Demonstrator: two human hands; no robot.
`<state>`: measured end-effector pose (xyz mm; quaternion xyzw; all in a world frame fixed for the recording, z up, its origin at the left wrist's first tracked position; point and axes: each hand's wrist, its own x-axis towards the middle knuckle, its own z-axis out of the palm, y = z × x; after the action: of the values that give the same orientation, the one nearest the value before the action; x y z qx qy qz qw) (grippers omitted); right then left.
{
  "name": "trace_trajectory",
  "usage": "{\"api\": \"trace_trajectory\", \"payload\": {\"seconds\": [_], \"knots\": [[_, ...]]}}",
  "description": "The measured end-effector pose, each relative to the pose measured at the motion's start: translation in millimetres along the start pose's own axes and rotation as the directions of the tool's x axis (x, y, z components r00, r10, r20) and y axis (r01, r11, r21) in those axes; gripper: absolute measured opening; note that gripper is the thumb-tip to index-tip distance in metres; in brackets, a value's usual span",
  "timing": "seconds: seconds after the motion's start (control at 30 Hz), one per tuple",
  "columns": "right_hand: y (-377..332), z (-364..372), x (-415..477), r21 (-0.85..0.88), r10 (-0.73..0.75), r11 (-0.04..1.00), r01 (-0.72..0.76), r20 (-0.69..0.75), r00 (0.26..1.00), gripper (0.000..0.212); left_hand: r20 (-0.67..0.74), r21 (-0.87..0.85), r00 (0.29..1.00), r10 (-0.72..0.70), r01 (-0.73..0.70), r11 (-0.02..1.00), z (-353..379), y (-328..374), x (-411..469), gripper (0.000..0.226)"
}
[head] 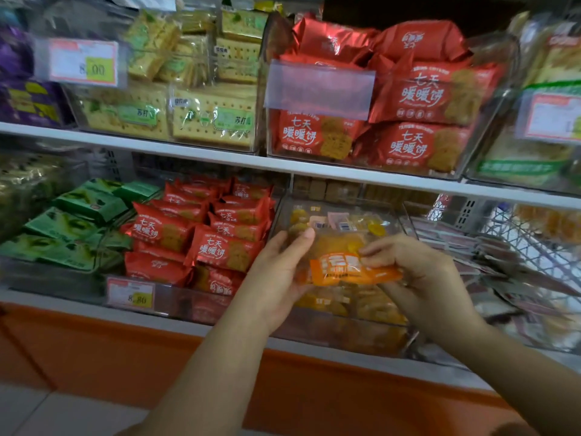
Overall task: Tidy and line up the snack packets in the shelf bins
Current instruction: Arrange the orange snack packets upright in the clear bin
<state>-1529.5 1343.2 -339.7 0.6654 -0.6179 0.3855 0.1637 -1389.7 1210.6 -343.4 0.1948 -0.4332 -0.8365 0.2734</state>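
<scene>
On the lower shelf's left, the green packets [72,228] lie in overlapping rows that look fairly even. The red packets [207,234] beside them are stacked face-up and roughly squared, above a price tag [130,297] clipped to the front. I judge those two bins done or nearly so.

My left hand [279,278] holds the left edge of an orange snack packet [342,262], thumb over the front and fingers behind it. My right hand [421,272] pinches the packet's right end with curled fingers. The packet is held between both hands, lifted just above the clear bin [345,338], which holds more of the same yellow-orange packets lying at mixed angles. This bin is in hand and not yet lined up: the held packet has to go back flat, and the ones under it need straightening.

Farther right, another bin [503,262] holds packets that seem tumbled, though blur keeps me from being sure. That one probably remains.

On the upper shelf, soda cracker packs [188,114] and larger red biscuit bags [408,99] fill clear bins and look orderly enough.

The setting is a shop aisle: white shelf boards [188,152], an orange base panel [125,357] below, and pale floor tile [47,410] at bottom left.
</scene>
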Motion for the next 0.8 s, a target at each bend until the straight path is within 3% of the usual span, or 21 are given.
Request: {"api": "trace_trajectory", "payload": {"seconds": [0.1,0.2,0.3,0.43,0.53,0.7,0.73,0.8], "knots": [[9,-2,-1,-0.042,0.009,0.999,-0.004,0.133,0.991,0.022,-0.026,-0.15,0.998,-0.056,0.051,0.987,1,-6,4,0.016],[13,0,3,-0.066,-0.016,0.997,0.034,0.261,0.965,0.039,0.044,-0.117,0.987,-0.158,0.162,0.98,-4,-11,7,0.024],[17,1,9,-0.078,-0.044,0.994,0.08,0.382,0.923,0.043,-0.02,-0.033,0.994,-0.104,0.104,0.994,-14,-8,13,0.021],[49,1,25,-0.238,0.236,0.959,-0.154,0.368,0.899,0.053,-0.209,0.109,0.972,0.104,-0.082,0.991,-29,8,22,0.033],[69,12,46,-0.43,0.448,0.858,-0.283,0.353,0.822,0.051,-0.285,0.103,0.943,0.171,-0.147,0.984,-35,15,28,0.025],[101,34,71,-0.48,0.635,0.762,-0.433,0.428,0.643,0.073,-0.282,0.076,0.933,0.222,-0.209,0.975,-36,20,37,0.032],[108,37,73,-0.483,0.643,0.758,-0.439,0.443,0.625,0.075,-0.286,0.087,0.929,0.233,-0.217,0.972,-37,20,40,0.031],[116,41,73,-0.5,0.631,0.758,-0.419,0.398,0.666,0.062,-0.299,0.123,0.923,0.244,-0.216,0.969,-42,19,45,0.025]]}}
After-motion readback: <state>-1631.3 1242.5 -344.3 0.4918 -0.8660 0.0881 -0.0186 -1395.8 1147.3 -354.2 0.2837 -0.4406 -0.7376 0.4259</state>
